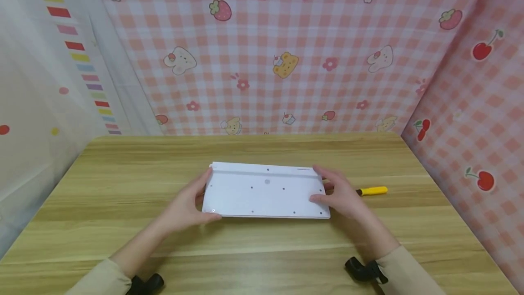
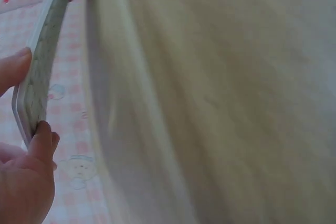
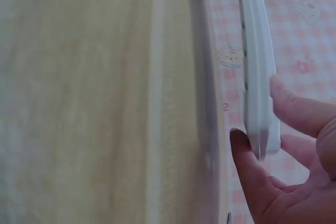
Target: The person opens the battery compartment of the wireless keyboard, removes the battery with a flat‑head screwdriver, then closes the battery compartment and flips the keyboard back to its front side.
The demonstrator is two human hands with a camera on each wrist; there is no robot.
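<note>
A white keyboard (image 1: 268,199) is held in both hands, its flat underside with several small screw holes facing the head camera. Rows of keys show along its other face (image 2: 46,51) in the left wrist view. My left hand (image 1: 186,206) grips the left end, thumb along the near edge and fingers behind. At the opposite end my right hand (image 1: 341,195) pinches the board between thumb and fingers; the right wrist view shows the keyboard edge-on (image 3: 257,72) between them, over the table.
A yellow-handled tool (image 1: 374,190) lies on the wooden table (image 1: 262,258) just right of my right hand, its dark end partly hidden. Pink checked cloth (image 1: 254,44) hangs behind the table, with more cloth at both sides. Black straps (image 1: 364,270) sit around the wrists.
</note>
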